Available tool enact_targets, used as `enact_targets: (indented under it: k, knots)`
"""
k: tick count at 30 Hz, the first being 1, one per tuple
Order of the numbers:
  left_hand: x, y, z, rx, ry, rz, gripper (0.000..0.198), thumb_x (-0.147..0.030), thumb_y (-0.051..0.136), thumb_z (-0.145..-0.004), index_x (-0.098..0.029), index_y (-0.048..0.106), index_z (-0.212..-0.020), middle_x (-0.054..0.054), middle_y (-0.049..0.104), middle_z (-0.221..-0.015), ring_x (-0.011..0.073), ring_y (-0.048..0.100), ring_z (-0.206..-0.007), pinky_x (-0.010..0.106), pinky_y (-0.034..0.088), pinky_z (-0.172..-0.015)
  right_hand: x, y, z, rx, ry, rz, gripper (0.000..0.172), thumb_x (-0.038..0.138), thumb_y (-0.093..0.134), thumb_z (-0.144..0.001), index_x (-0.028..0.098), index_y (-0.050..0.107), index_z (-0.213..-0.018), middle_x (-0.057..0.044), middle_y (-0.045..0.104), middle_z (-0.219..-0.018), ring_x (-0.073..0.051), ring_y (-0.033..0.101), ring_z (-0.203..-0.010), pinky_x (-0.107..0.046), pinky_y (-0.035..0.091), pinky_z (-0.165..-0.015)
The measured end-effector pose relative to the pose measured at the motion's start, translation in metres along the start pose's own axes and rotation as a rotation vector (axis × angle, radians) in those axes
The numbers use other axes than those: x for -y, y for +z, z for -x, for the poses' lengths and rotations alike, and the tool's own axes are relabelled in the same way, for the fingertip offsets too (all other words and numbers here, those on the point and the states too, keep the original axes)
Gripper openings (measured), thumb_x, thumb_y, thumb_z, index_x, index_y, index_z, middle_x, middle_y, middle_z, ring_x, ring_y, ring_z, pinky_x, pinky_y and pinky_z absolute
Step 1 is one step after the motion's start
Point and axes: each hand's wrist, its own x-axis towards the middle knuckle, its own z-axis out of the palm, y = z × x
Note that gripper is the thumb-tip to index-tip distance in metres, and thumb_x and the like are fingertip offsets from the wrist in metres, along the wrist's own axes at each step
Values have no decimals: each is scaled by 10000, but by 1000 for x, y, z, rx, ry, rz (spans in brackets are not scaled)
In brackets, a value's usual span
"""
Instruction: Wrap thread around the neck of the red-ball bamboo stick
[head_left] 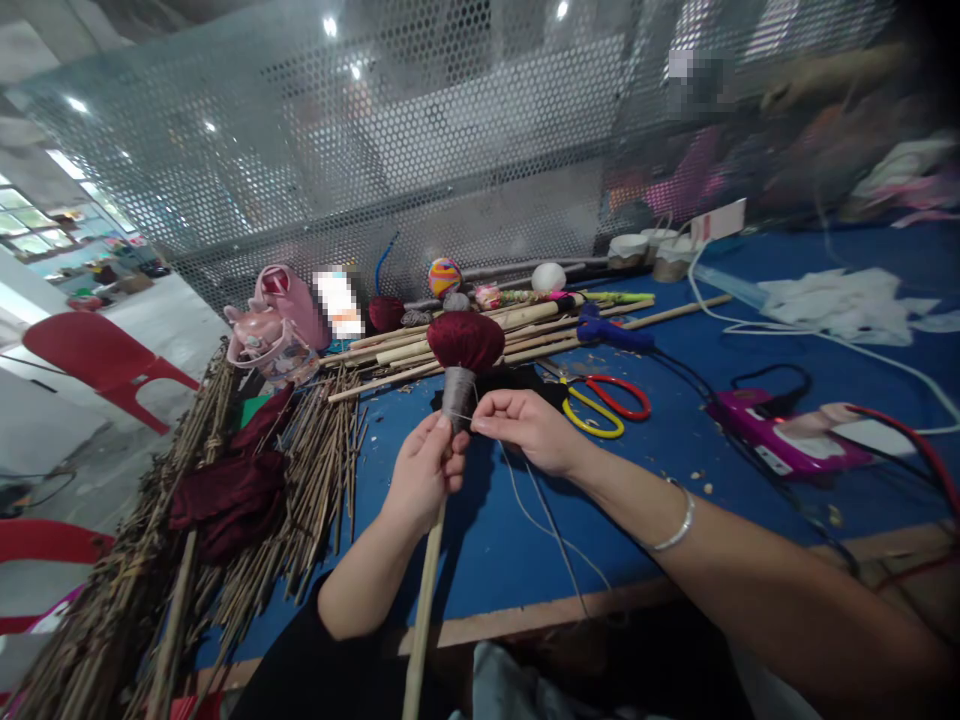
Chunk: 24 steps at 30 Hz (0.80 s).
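Note:
My left hand [424,475] is closed round a pale wooden stick [421,610] held upright over the blue table [495,540]. The stick is topped by a dark red cloth ball [465,340], bound below with grey thread wrapping [457,395]. My right hand [529,428] pinches a thin grey thread [551,535] at the wrapping. The thread trails down toward the table's front edge. A silver bangle sits on my right wrist.
A pile of thin brown twigs [225,530] with dark red cloth [229,500] lies left. Red and yellow scissors [604,405], a blue glue gun [611,332], bamboo sticks [495,335], a pink device [772,430], cables, white cloth [847,300] and a perforated metal screen [420,140] surround the work spot.

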Motion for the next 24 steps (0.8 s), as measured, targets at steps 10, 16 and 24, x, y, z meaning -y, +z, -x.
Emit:
enact_targets:
  k: [10,16,24]
  knots:
    - [-10,2,5,110,-178,247,252,-346,590,-755,-191,436,-881,-82,347,-581,-19,187,-351,70,104,-312,-8,1,-2,41,64,-148,251,349,668,-654,146,522,-674,104,323,-401,-16,189,-319,-180,106,-323]
    - [-9,-2,4,146,-242,356,188,-320,545,-794,-177,439,-853,-68,386,-595,-27,181,-337,60,102,-281,-7,0,-4,21,11,-112,263,344,670,-662,151,492,-686,97,378,-427,-18,239,-329,-176,136,-330]
    - [-7,-2,1,81,-183,246,212,-331,569,-779,-168,456,-853,-63,414,-609,-29,210,-347,58,133,-288,3,-4,-2,61,60,-8,210,307,643,-690,112,600,-756,86,383,-410,-17,236,-331,-181,116,-332]
